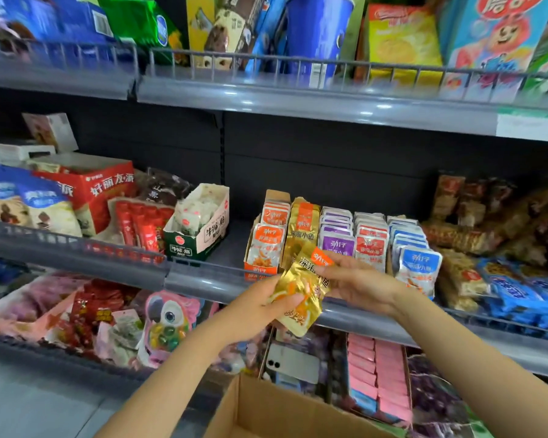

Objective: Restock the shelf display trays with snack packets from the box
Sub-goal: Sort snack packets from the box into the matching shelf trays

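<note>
Just above the two hands (left hand (253,306), right hand (358,284)): five packet rows (337,238), one each orange, gold, purple, red, blue. Below them: one cardboard box (266,409).

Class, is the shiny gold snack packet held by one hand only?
No: the left hand and the right hand both grip the shiny gold snack packet.

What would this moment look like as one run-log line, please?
left hand: holding gold packets | right hand: on same packets | gold tray row: below | box: open
</note>
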`<state>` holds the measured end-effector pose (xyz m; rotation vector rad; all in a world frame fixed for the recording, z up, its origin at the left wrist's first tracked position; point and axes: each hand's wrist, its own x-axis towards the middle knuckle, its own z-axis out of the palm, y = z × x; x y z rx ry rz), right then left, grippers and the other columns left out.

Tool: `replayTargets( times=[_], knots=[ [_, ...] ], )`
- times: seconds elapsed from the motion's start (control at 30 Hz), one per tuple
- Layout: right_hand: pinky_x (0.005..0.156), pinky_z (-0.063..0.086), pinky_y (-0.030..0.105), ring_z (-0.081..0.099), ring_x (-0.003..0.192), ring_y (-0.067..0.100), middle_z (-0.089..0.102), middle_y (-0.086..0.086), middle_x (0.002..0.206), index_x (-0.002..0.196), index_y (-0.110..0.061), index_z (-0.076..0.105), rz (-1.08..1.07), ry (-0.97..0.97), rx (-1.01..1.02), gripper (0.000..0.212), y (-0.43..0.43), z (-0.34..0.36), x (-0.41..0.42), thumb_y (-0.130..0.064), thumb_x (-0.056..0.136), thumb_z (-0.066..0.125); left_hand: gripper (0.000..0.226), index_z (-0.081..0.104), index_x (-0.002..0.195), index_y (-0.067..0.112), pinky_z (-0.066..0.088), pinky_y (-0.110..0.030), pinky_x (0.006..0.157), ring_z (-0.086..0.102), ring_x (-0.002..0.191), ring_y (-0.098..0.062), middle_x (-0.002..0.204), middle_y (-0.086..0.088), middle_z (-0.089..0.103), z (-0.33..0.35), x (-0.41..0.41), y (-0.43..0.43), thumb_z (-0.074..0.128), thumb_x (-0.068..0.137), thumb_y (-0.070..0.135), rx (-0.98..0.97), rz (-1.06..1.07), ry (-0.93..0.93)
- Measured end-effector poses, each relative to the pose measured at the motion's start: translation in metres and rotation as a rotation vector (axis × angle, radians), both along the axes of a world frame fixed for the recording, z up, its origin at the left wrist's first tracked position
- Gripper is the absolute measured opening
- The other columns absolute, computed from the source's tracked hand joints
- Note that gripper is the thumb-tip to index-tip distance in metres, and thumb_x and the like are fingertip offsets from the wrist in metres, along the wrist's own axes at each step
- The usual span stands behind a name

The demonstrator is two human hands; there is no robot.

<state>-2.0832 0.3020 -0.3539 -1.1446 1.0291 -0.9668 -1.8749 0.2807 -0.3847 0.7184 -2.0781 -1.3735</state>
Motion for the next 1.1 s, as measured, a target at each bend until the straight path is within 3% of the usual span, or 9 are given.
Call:
replayTargets(
  times=[0.1,0.2,0.27,0.33,0.5,0.63,0.73,0.93,1.1],
  knots=[
    [0.097,0.05,0.036,0.064,0.109,0.023,0.065,0.01,0.12,0.13,-0.02,0.05,-0.001,0.171,-0.04,0.057,-0.017,0.018,-0.011,-0.004,0.078,0.068,0.011,0.054,0.106,0.025,0.054,-0.027,0.08,0.065,0.093,-0.006,0.102,0.007,0.067,0.011,-0.004,-0.021,0.049,0.096,0.026,0.002,-0.024,-0.025],
    [0.097,0.05,0.043,0.066,0.105,0.024,0.068,0.008,0.116,0.129,-0.028,0.048,-0.088,0.376,-0.103,0.064,-0.038,0.031,-0.018,-0.01,0.074,0.076,0.013,0.053,0.108,0.027,0.056,-0.024,0.069,0.066,0.087,-0.003,0.102,0.007,0.067,0.014,-0.015,-0.046,0.051,0.095,0.028,0.011,0.017,-0.021],
    [0.092,0.053,0.043,0.067,0.101,0.023,0.067,0.007,0.114,0.127,-0.027,0.05,-0.175,0.426,-0.153,0.062,-0.052,0.041,-0.021,-0.013,0.074,0.078,0.031,0.049,0.122,0.027,0.053,-0.022,0.079,0.061,0.101,-0.002,0.117,0.008,0.061,0.012,-0.021,-0.066,0.055,0.092,0.036,-0.04,0.127,0.001],
    [0.083,0.057,0.037,0.069,0.096,0.02,0.066,0.004,0.112,0.127,-0.026,0.05,-0.278,0.489,-0.211,0.059,-0.065,0.052,-0.024,-0.014,0.076,0.076,0.053,0.039,0.136,0.031,0.044,-0.026,0.095,0.049,0.121,-0.003,0.133,0.015,0.049,0.004,-0.024,-0.088,0.056,0.089,0.046,-0.218,0.288,-0.042],
    [0.075,0.049,0.021,0.058,0.1,0.013,0.056,-0.005,0.11,0.13,-0.02,0.045,-0.379,0.806,-0.34,0.059,-0.104,0.058,-0.025,-0.011,0.079,0.073,0.069,0.032,0.141,0.03,0.041,-0.038,0.101,0.037,0.126,-0.011,0.138,0.009,0.041,-0.019,-0.026,-0.116,0.062,0.082,0.051,-0.533,0.46,-0.202],
    [0.088,0.049,0.029,0.054,0.116,0.022,0.053,0.001,0.124,0.132,-0.019,0.044,-0.323,1.015,-0.331,0.062,-0.134,0.034,-0.023,-0.014,0.079,0.074,0.081,0.028,0.145,0.03,0.032,-0.035,0.108,0.029,0.132,-0.01,0.146,0.01,0.034,-0.039,-0.026,-0.122,0.067,0.078,0.053,-0.587,0.424,-0.29],
    [0.093,0.048,0.032,0.05,0.121,0.023,0.048,0.003,0.134,0.133,-0.021,0.043,-0.295,1.192,-0.327,0.062,-0.146,0.016,-0.021,-0.023,0.079,0.075,0.081,0.027,0.145,0.031,0.028,-0.036,0.112,0.027,0.135,-0.009,0.149,0.011,0.03,-0.048,-0.026,-0.127,0.067,0.078,0.054,-0.645,0.422,-0.323],
    [0.097,0.046,0.034,0.051,0.121,0.022,0.051,0.001,0.135,0.134,-0.024,0.045,-0.253,1.475,-0.337,0.067,-0.154,0.01,-0.018,-0.038,0.076,0.075,0.079,0.029,0.145,0.032,0.023,-0.034,0.113,0.025,0.135,-0.009,0.149,0.011,0.029,-0.052,-0.028,-0.129,0.067,0.078,0.052,-0.682,0.445,-0.329],
    [0.099,0.045,0.035,0.049,0.123,0.023,0.049,-0.001,0.137,0.134,-0.027,0.045,-0.239,1.482,-0.335,0.065,-0.154,0.009,-0.019,-0.044,0.077,0.072,0.078,0.029,0.145,0.03,0.021,-0.033,0.113,0.023,0.137,-0.009,0.15,0.01,0.027,-0.05,-0.03,-0.125,0.065,0.08,0.053,-0.683,0.459,-0.363]
  ],
)
